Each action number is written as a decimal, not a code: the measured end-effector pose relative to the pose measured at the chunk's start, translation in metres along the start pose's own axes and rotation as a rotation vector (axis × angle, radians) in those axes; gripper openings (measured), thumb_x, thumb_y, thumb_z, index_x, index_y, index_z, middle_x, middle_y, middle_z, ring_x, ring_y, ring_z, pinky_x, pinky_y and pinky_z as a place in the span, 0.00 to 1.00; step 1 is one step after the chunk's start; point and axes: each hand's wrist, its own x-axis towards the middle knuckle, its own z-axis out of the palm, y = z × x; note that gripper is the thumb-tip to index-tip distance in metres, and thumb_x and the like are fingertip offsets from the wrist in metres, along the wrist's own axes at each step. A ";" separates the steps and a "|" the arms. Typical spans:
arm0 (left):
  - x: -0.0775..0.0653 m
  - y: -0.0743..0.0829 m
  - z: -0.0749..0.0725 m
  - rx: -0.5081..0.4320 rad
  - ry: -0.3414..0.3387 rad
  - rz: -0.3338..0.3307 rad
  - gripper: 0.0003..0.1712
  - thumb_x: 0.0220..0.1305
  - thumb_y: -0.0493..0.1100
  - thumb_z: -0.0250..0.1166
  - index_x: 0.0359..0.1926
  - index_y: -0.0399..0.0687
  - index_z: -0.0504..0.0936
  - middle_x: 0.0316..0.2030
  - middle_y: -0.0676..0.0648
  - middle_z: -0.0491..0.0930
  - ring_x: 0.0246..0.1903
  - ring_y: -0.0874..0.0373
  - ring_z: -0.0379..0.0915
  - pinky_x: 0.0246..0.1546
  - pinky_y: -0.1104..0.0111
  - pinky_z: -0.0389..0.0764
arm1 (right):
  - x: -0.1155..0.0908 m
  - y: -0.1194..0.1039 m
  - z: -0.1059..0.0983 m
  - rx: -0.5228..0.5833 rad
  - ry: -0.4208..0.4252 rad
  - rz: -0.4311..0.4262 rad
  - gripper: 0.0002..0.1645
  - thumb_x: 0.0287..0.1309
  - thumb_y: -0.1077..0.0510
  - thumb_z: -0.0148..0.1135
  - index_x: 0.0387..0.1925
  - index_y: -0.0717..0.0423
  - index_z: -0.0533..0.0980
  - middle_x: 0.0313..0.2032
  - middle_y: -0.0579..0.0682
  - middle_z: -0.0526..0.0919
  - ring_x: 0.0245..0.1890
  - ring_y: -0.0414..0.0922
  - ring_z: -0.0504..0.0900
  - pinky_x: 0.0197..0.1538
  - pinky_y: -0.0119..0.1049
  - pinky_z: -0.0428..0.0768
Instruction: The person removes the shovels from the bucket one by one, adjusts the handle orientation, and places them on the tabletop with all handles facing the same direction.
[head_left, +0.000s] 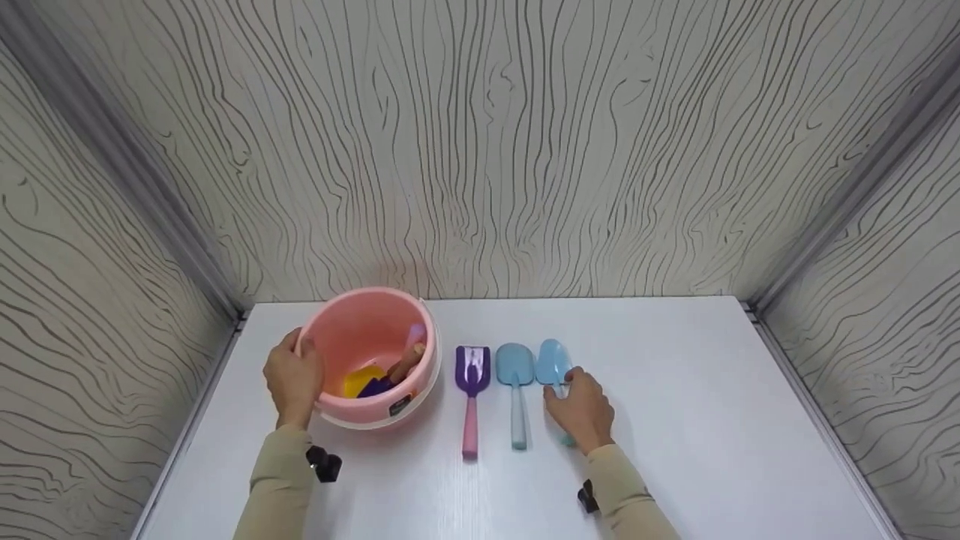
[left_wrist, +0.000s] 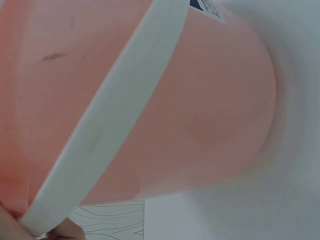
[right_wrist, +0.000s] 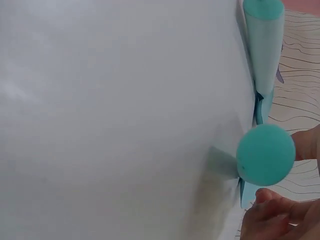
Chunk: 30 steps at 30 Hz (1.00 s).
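Observation:
My left hand (head_left: pixel 294 379) grips the left rim of a pink bucket (head_left: pixel 367 296), whose open mouth faces the head camera. The bucket's white carrying handle (left_wrist: pixel 107 115) hangs down its outer side. Inside lie a yellow piece (head_left: pixel 362 377), a dark purple piece (head_left: pixel 373 388) and a brown handle (head_left: pixel 406 363). On the right, my right hand (head_left: pixel 581 409) pinches a light blue toy shovel (head_left: pixel 553 360) at the neck, thumb and fingers on opposite sides. Its rounded teal handle end (right_wrist: pixel 266 155) points toward the right wrist camera, and my palm partly hides the handle from above.
Between the hands lie a purple shovel (head_left: pixel 472 367) with a pink handle and a blue shovel (head_left: pixel 514 364) with a pale handle, side by side. They rest on a white table (head_left: pixel 705 420). Wood-grain panels (head_left: pixel 495 150) stand behind and at both sides.

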 end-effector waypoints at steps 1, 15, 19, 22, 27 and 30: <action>0.000 0.000 0.001 -0.002 0.001 0.001 0.28 0.84 0.47 0.52 0.75 0.36 0.73 0.68 0.29 0.77 0.63 0.31 0.78 0.68 0.41 0.77 | 0.001 -0.002 -0.002 -0.004 0.003 -0.004 0.25 0.64 0.48 0.71 0.52 0.64 0.80 0.40 0.56 0.85 0.31 0.48 0.82 0.30 0.44 0.80; 0.000 -0.001 0.001 0.001 0.006 -0.016 0.28 0.84 0.47 0.51 0.75 0.38 0.73 0.68 0.30 0.78 0.62 0.33 0.80 0.66 0.42 0.79 | 0.007 -0.094 -0.017 0.151 0.004 -0.321 0.13 0.70 0.58 0.66 0.52 0.59 0.81 0.36 0.48 0.82 0.26 0.39 0.73 0.29 0.35 0.74; -0.001 -0.003 -0.001 0.006 0.003 -0.007 0.27 0.84 0.47 0.51 0.75 0.38 0.74 0.67 0.30 0.78 0.61 0.32 0.80 0.66 0.41 0.79 | 0.006 -0.124 -0.017 0.181 -0.035 -0.441 0.12 0.73 0.59 0.63 0.54 0.58 0.81 0.39 0.48 0.82 0.28 0.38 0.74 0.31 0.33 0.77; -0.002 -0.005 -0.003 0.015 0.005 0.001 0.28 0.84 0.47 0.51 0.75 0.37 0.73 0.67 0.30 0.78 0.61 0.32 0.80 0.66 0.41 0.79 | 0.002 -0.146 -0.015 0.172 -0.068 -0.527 0.12 0.75 0.58 0.62 0.55 0.56 0.80 0.42 0.48 0.83 0.34 0.40 0.79 0.37 0.33 0.82; -0.003 -0.003 -0.004 0.010 -0.006 -0.018 0.29 0.85 0.48 0.51 0.76 0.37 0.72 0.68 0.30 0.77 0.61 0.32 0.80 0.65 0.43 0.79 | -0.004 -0.182 -0.012 0.159 -0.130 -0.679 0.13 0.75 0.56 0.64 0.55 0.55 0.81 0.49 0.51 0.83 0.48 0.47 0.84 0.54 0.37 0.88; -0.002 0.001 -0.002 0.003 -0.006 -0.024 0.29 0.85 0.49 0.51 0.76 0.38 0.72 0.68 0.31 0.77 0.61 0.33 0.80 0.65 0.43 0.79 | -0.003 -0.199 -0.010 0.152 -0.173 -0.731 0.14 0.74 0.56 0.66 0.56 0.55 0.82 0.50 0.50 0.82 0.51 0.45 0.82 0.60 0.36 0.86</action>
